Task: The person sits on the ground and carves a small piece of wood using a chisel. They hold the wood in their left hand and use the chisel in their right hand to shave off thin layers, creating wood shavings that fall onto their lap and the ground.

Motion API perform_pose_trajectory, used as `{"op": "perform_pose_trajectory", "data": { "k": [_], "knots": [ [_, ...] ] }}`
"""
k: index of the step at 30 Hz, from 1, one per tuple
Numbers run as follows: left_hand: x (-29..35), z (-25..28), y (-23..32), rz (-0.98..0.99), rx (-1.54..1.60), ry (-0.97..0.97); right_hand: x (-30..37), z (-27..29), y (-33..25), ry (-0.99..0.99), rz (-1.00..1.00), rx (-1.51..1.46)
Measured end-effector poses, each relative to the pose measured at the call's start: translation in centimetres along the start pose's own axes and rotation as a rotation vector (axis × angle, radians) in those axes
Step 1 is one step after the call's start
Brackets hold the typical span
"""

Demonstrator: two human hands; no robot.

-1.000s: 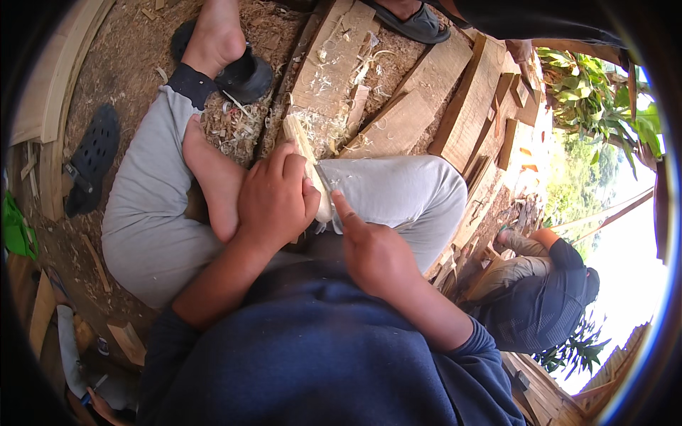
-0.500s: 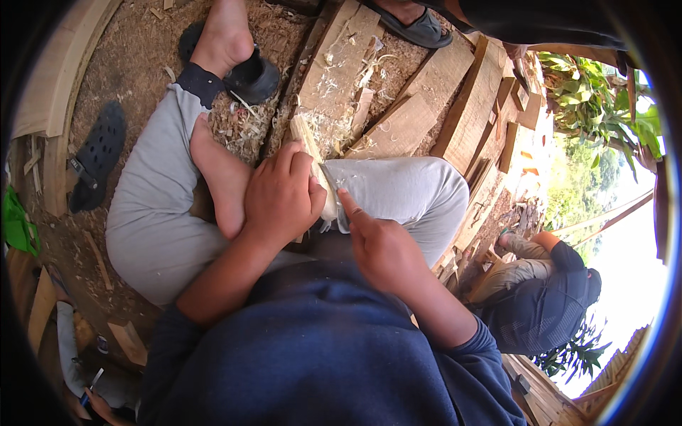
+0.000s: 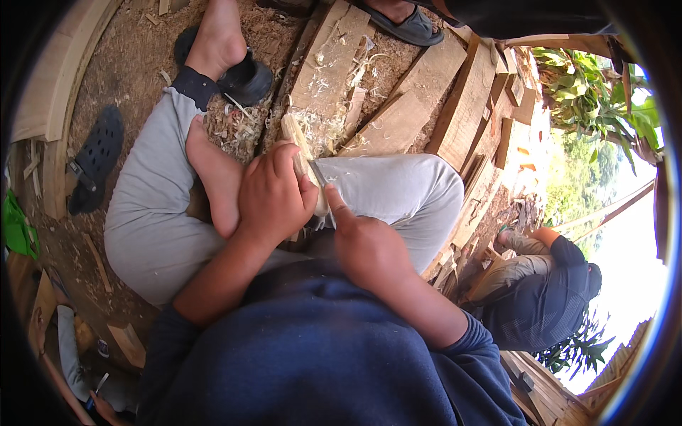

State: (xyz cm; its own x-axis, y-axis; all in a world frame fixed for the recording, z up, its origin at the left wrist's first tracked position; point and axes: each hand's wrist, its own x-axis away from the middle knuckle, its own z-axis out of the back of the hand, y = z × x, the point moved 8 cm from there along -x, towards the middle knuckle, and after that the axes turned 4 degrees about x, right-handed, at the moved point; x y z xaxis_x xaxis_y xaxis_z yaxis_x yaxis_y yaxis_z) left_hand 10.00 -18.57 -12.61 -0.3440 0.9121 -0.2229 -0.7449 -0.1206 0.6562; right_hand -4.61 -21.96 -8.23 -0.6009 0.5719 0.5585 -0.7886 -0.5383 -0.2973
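A pale, partly whittled stick of wood (image 3: pixel 295 133) lies between my legs, its far end pointing away from me. My left hand (image 3: pixel 275 190) is closed round it, thumb along its right side. In my right hand (image 3: pixel 369 245) is a knife (image 3: pixel 318 175), its narrow blade laid against the stick's right side. The right index finger stretches along the back of the blade, while the other fingers curl round a handle that is hidden. Both hands rest close together by the grey trouser leg (image 3: pixel 398 181).
Curled shavings cover a plank (image 3: pixel 329 60) ahead and the ground around it. More boards (image 3: pixel 465 99) lie to the right. Dark clogs (image 3: pixel 98 157) stand at the left. Another person (image 3: pixel 536 298) crouches at right; a sandalled foot (image 3: pixel 412 25) shows at the top.
My right hand and the knife have shifted slightly left and up along the stick. My left hand still holds the stick, moved a little left with the whole view.
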Motion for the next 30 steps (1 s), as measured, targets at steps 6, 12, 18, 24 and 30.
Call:
{"op": "perform_pose_trajectory", "data": {
  "k": [6, 12, 18, 24, 30],
  "knots": [
    [0.3, 0.7, 0.0, 0.061, 0.023, -0.024, -3.3, -1.9, 0.9, 0.080, 0.055, 0.003],
    [-0.9, 0.9, 0.1, 0.048, 0.051, -0.051, -1.0, 2.1, 4.5, 0.079, -0.059, -0.116],
    [-1.6, 0.9, -0.5, 0.048, 0.158, -0.059, 0.0, 3.8, 5.8, 0.173, 0.097, 0.004],
    [-3.2, 0.4, -0.4, 0.107, 0.141, -0.106, 0.3, 5.7, 7.3, 0.233, 0.191, 0.125],
    [-3.6, -0.4, -1.8, 0.177, 0.267, -0.184, -0.7, 5.7, 7.9, 0.228, 0.256, -0.039]
  ]
}}
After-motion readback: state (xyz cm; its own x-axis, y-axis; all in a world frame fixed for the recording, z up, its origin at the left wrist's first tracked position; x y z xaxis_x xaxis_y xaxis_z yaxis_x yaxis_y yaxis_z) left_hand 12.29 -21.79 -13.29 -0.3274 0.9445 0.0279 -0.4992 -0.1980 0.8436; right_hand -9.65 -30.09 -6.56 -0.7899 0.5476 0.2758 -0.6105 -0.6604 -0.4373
